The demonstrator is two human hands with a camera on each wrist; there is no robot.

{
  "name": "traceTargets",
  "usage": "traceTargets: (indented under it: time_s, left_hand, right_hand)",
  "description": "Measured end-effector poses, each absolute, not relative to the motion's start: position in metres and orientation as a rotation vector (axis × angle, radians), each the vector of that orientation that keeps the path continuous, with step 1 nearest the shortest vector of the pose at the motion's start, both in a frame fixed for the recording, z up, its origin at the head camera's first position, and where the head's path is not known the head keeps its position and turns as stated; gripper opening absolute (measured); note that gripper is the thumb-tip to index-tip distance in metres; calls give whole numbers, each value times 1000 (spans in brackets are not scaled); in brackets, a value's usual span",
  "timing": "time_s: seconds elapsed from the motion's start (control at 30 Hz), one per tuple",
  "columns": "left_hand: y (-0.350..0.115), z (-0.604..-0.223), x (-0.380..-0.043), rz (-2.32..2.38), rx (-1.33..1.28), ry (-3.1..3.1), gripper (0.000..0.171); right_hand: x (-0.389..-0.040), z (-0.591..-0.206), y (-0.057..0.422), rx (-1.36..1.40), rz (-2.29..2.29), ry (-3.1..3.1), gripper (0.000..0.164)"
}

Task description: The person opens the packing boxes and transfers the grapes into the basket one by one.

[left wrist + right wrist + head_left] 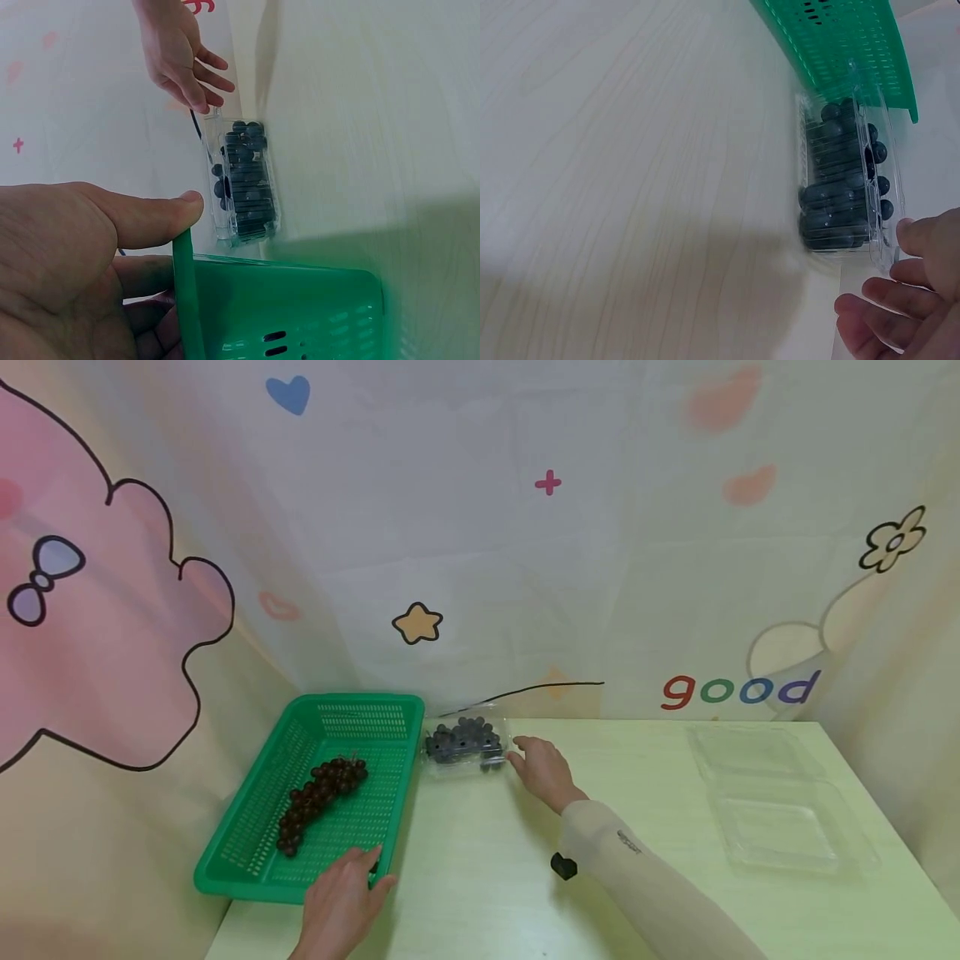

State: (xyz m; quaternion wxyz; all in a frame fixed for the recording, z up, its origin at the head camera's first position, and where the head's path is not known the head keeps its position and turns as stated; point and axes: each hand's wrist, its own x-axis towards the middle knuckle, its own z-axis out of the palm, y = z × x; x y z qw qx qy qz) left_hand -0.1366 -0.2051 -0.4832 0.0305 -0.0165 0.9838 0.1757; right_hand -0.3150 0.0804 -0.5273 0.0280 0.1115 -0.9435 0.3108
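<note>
My left hand (343,893) grips the near right rim of a green plastic basket (408,793). In the left wrist view its thumb (169,217) lies over the rim and the other fingers are behind it. A long bunch of dark red grapes (321,797) lies inside the basket. Right of the basket stands a clear plastic box (836,180) of dark grapes (465,739). My right hand (546,768) is at the box's right end, fingers spread and loosely bent. In the right wrist view the thumb tip (909,236) is right at the lid's edge.
An unfolded clear plastic container (780,810) lies on the right of the pale table (480,877). A small black object (563,866) shows beside the right sleeve (622,852). A printed curtain (480,543) hangs behind the table.
</note>
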Motion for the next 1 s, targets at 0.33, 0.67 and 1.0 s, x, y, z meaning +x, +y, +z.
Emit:
traceTargets:
  time_s: [0.33,0.67,1.0]
  left_hand:
    - [-205,-484,-136,534,-50,3050,51]
    - [-206,-482,-136,554,-63,3027,51]
    - [-205,-483,-136,547,-65,3029,51]
  right_hand:
    - [-320,-531,76,284,964,-2911,32]
    - [-324,-534,68,108,1158,-2925,24]
    - [-325,-535,67,10,1389,-2895,33]
